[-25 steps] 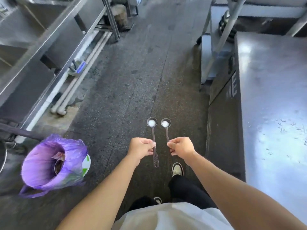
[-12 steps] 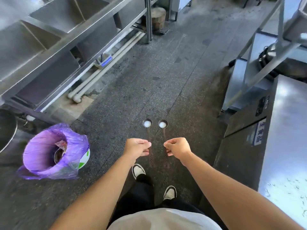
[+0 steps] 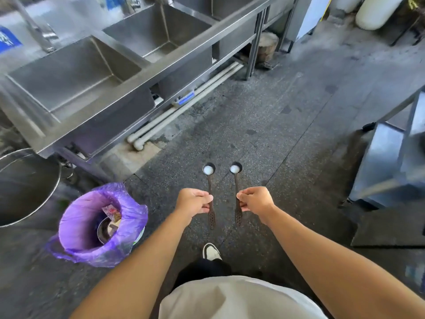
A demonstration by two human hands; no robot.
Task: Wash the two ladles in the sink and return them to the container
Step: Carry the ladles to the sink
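While each hand's (image 3: pixel 195 201) (image 3: pixel 255 201) grip pinches a ladle (image 3: pixel 209 194) (image 3: pixel 236 192), fingers hide mid-handles.

Head camera looks down, forward, wide-angle

Steel pot (image 3: pixel 27 187) cut off left.

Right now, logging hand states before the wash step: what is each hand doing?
Left hand: closed, gripping the left ladle by its handle.
Right hand: closed, gripping the right ladle by its handle.
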